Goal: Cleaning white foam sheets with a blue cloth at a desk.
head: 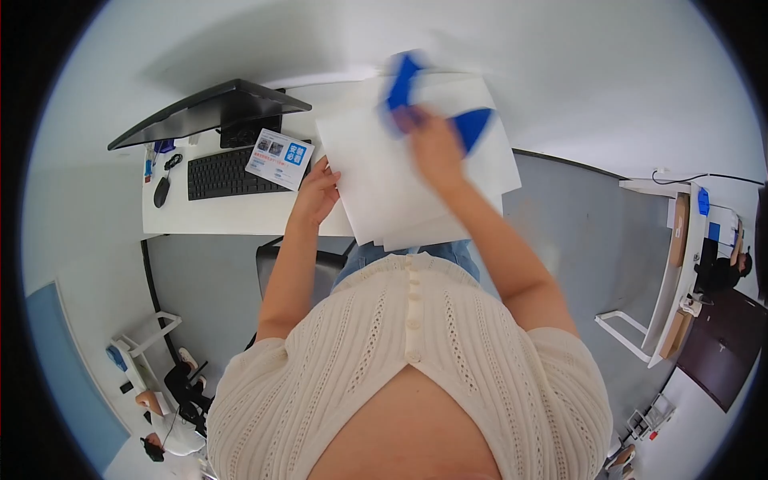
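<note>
Several large white sheets [372,174] lie loosely stacked on the desk, their near edges overhanging it in front of my body. At their left side, my left hand [317,191] has its fingers curled at the edge, holding it. My right hand [437,147] is over the upper part of the stack and blurred by motion. Between its fingers is a flat blue piece [403,84], also blurred, so its material is unclear. More blue [474,129] shows to the right of that hand; whether both belong to one piece cannot be told.
Left on the white desk [240,219] are a monitor [216,111], black keyboard [219,174], mouse [161,192] and printed leaflet [279,159]. A black chair [300,270] stands below. People sit at the lower left [174,426] and far right [726,270], near another table [660,282].
</note>
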`<state>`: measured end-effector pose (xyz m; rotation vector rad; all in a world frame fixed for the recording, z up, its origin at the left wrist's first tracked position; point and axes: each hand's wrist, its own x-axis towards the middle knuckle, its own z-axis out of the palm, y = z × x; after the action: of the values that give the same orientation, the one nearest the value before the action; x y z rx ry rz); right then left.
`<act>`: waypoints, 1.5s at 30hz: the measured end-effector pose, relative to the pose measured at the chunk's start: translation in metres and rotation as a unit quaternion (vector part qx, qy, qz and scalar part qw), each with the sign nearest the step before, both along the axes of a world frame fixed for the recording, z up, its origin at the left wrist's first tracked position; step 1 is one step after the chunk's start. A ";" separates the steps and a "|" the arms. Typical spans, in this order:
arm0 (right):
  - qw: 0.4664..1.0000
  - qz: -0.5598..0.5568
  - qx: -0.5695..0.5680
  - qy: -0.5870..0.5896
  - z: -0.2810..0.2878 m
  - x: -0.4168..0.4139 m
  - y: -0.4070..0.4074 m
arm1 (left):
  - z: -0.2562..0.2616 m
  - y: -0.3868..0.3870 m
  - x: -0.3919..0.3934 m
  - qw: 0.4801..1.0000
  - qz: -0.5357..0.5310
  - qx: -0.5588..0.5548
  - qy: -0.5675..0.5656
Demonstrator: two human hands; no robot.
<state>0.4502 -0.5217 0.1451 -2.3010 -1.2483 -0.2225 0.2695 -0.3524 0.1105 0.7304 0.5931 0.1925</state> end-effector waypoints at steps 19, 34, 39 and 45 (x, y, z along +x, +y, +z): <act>0.920 -0.370 -0.111 0.074 -0.049 0.130 -0.061 | -0.020 -0.008 -0.009 0.995 -0.010 -0.039 0.095; 0.982 0.109 -0.146 -0.045 -0.048 0.030 0.025 | -0.034 -0.005 0.007 0.987 0.024 -0.020 0.157; 0.962 -0.241 -0.129 -0.025 -0.070 0.129 -0.061 | -0.040 -0.009 0.006 0.987 0.051 -0.013 0.151; 0.952 -0.305 0.023 -0.023 -0.049 0.132 -0.114 | -0.026 -0.010 0.011 0.986 0.058 -0.041 0.150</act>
<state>0.5827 -0.6360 0.0957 -2.5872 -0.5039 -0.5112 0.2807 -0.3625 0.0845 0.6505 0.9279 0.1665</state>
